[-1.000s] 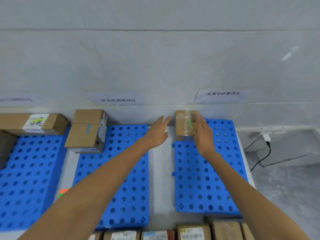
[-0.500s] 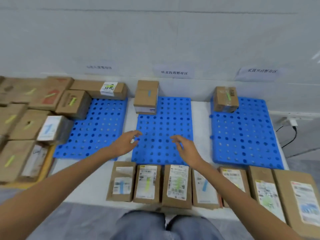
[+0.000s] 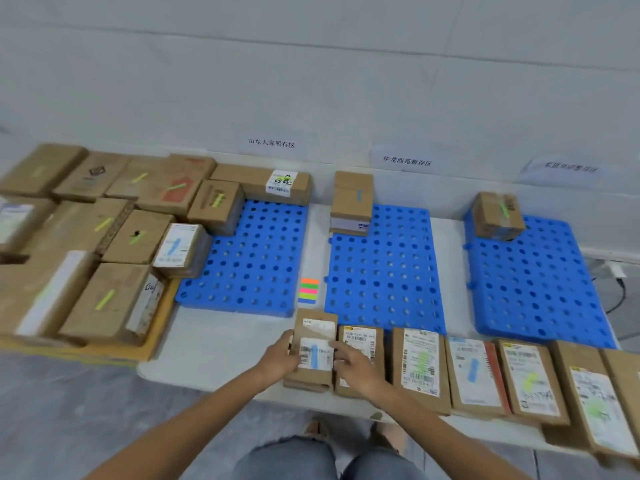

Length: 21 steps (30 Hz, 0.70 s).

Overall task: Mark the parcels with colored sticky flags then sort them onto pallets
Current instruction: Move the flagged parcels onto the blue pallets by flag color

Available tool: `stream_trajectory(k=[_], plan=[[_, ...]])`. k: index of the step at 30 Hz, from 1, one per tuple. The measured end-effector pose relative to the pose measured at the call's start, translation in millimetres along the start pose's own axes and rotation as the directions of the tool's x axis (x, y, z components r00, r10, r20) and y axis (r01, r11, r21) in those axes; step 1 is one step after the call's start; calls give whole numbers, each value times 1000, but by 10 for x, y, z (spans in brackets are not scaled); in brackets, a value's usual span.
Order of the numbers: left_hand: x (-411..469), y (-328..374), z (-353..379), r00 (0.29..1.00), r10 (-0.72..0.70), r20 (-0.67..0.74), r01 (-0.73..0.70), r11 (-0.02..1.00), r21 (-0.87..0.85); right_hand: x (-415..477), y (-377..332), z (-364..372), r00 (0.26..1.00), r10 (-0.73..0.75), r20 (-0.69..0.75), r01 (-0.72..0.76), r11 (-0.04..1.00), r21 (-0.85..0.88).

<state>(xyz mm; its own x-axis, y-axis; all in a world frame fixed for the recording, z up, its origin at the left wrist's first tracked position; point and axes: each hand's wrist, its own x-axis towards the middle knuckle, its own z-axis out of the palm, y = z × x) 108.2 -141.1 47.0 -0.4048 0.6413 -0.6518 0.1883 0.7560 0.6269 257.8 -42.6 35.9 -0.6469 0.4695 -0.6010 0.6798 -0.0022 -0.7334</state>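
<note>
A small brown parcel (image 3: 314, 327) with a white label and a blue flag is at the left end of a row of flagged parcels (image 3: 474, 372) along the near edge. My left hand (image 3: 280, 355) grips its left side and my right hand (image 3: 353, 367) its right side. Three blue perforated pallets lie ahead: the left pallet (image 3: 252, 271), the middle pallet (image 3: 384, 271) with a blue-flagged box (image 3: 351, 202) at its back, and the right pallet (image 3: 533, 282) with a green-flagged box (image 3: 497, 216). A pad of colored sticky flags (image 3: 309, 291) lies between the left and middle pallets.
Several cardboard boxes with green flags (image 3: 104, 230) crowd the left side, spilling onto the left pallet. Paper signs (image 3: 407, 161) hang on the wall behind each pallet. A cable and plug (image 3: 618, 275) lie on the floor at the right. My knees show at the bottom.
My view dropped from the far right pallet back to the near row. Both hands came back from the placed green-flagged box and closed on the blue-flagged parcel at the row's left end.
</note>
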Motion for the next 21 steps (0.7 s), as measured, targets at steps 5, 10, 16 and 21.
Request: stream_trajectory(k=[5,10,16,21], plan=[[-155,173,-358,989,144,-40,-144,990,1,-90,-270,-54,985,-108,-137,119,990,74],[-135,729,-644,946,321,48,-324,945,56,-72,-489,-489,919,-221,-326,249,967,47],[412,1600,-356,881,463,95,-466,884,18,245,-376,-1320,842,-193,-504,270,959,82],[989,2068,68,888,433,152,-440,898,11,636,42,-1771,865,-232,-446,223,972,-72]])
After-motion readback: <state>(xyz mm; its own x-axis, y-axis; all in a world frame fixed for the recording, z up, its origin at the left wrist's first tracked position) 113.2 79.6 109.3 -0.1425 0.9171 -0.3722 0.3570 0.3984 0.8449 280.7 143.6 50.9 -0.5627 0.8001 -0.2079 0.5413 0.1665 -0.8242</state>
